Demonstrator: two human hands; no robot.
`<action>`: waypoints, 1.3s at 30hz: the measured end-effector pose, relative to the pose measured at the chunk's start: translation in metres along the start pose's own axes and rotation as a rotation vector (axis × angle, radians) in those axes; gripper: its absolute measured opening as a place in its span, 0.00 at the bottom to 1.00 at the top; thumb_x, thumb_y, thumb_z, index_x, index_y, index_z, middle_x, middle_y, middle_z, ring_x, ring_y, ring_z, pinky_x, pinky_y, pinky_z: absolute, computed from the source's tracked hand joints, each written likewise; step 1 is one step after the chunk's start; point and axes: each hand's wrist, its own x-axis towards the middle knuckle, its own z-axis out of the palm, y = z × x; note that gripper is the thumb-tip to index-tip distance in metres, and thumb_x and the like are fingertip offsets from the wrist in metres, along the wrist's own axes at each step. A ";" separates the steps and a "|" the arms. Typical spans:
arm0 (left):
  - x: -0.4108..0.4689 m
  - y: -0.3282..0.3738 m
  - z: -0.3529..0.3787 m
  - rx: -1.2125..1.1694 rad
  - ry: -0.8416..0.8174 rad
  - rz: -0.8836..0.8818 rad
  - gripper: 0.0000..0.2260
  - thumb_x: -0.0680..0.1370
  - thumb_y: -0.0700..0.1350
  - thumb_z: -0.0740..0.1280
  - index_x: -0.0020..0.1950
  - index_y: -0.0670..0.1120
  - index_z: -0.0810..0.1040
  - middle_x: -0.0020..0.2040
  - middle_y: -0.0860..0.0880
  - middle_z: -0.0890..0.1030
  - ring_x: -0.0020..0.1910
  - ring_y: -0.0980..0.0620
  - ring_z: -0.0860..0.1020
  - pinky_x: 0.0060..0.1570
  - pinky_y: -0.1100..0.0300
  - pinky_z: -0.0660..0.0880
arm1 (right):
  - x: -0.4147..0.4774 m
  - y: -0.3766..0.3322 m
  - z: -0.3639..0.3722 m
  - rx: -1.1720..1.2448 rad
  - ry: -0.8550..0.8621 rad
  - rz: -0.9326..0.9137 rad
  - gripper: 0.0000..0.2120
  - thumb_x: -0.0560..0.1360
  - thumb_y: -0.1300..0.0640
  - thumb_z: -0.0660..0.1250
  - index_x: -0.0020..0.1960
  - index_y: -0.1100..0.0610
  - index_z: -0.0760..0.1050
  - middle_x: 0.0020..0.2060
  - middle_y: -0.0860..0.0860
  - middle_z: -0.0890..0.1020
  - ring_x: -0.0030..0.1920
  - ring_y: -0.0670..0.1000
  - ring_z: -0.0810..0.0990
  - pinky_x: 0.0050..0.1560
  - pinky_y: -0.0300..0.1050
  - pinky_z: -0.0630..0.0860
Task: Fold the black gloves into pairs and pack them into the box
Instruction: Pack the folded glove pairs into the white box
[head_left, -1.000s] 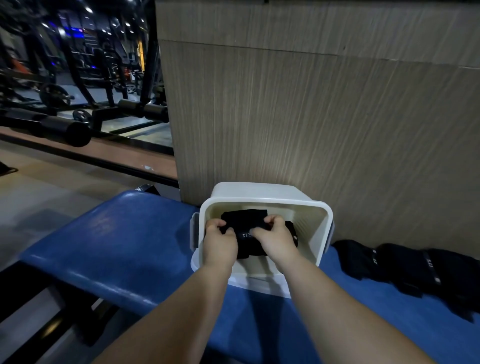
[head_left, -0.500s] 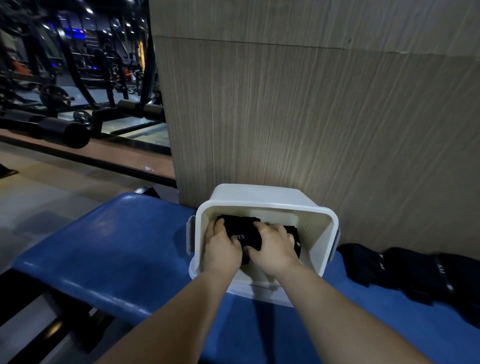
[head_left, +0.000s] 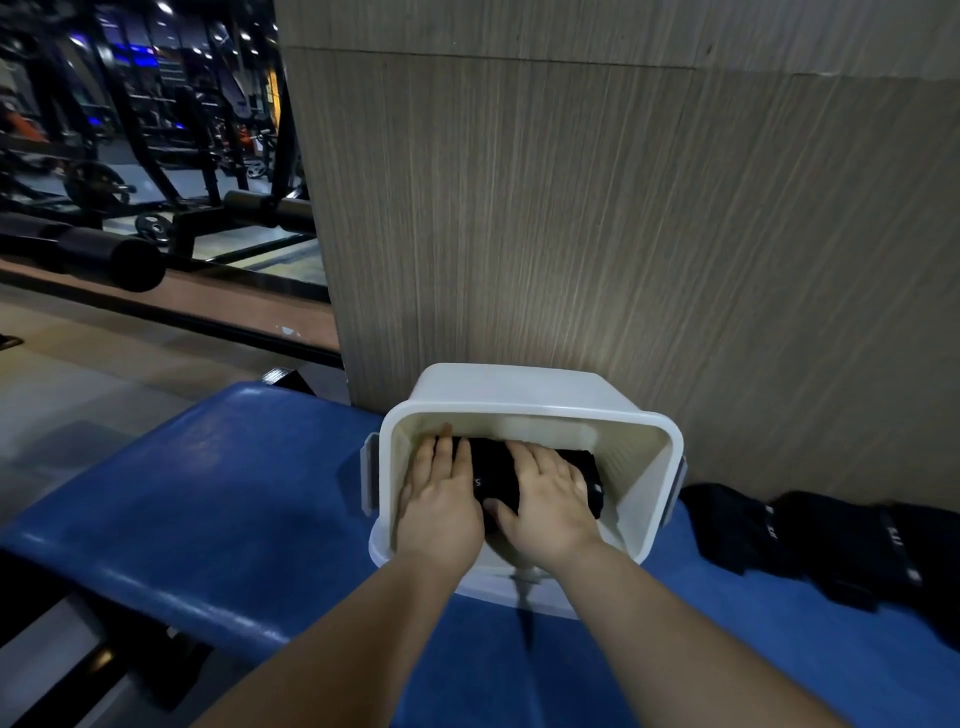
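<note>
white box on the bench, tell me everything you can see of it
The white box looks like smooth plastic, rectangular with rounded corners, open-topped with no lid in view. A greyish clip sits on each short side. It stands on the blue padded bench, its back close to the wood-grain wall panel. Inside lie folded black gloves; the left hand and right hand press flat on them, forearms crossing its near rim.
</note>
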 end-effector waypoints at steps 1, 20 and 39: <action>0.001 -0.001 0.000 0.020 0.002 0.035 0.27 0.81 0.44 0.54 0.79 0.49 0.47 0.79 0.51 0.44 0.77 0.52 0.42 0.76 0.55 0.44 | -0.001 0.001 0.001 0.006 -0.007 -0.012 0.33 0.76 0.43 0.62 0.77 0.48 0.54 0.74 0.47 0.62 0.75 0.49 0.56 0.75 0.51 0.49; 0.007 -0.012 0.025 0.121 -0.173 0.028 0.22 0.84 0.52 0.44 0.79 0.54 0.48 0.79 0.56 0.44 0.77 0.52 0.38 0.76 0.53 0.40 | 0.000 0.010 0.015 -0.087 -0.184 -0.056 0.26 0.82 0.44 0.50 0.78 0.46 0.51 0.78 0.42 0.48 0.78 0.46 0.45 0.76 0.53 0.42; 0.009 -0.008 0.020 0.078 -0.190 -0.010 0.22 0.84 0.51 0.46 0.78 0.54 0.50 0.79 0.56 0.44 0.77 0.53 0.39 0.76 0.54 0.41 | 0.001 0.011 0.011 -0.108 -0.227 -0.060 0.25 0.83 0.47 0.47 0.79 0.48 0.50 0.78 0.43 0.48 0.78 0.47 0.44 0.76 0.53 0.41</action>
